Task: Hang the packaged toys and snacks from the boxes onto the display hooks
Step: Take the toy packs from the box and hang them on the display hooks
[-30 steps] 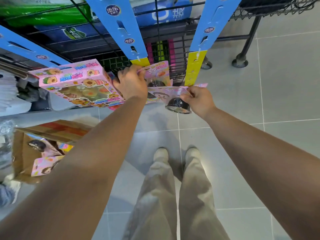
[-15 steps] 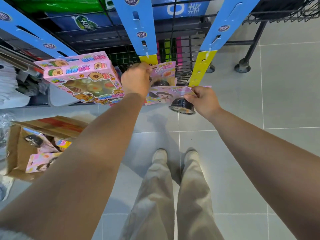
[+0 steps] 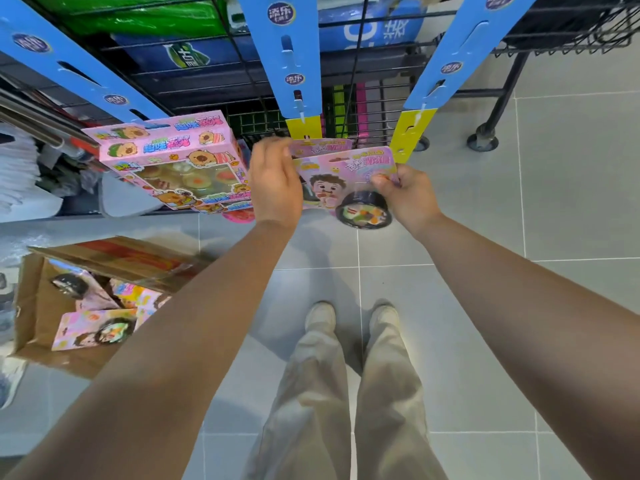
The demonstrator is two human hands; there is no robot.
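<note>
Pink blister card (image 3: 346, 174) just under the yellow strip end (image 3: 304, 128); left hand (image 3: 275, 188) grips its left edge, right hand (image 3: 408, 192) pinches the right. Likely light, bendy, bottom-heavy; best held near top edge

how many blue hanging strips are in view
3. The left strip slants across the upper left, the middle strip hangs at top centre, and the right strip leans at upper right. More may lie beyond the frame.
</note>
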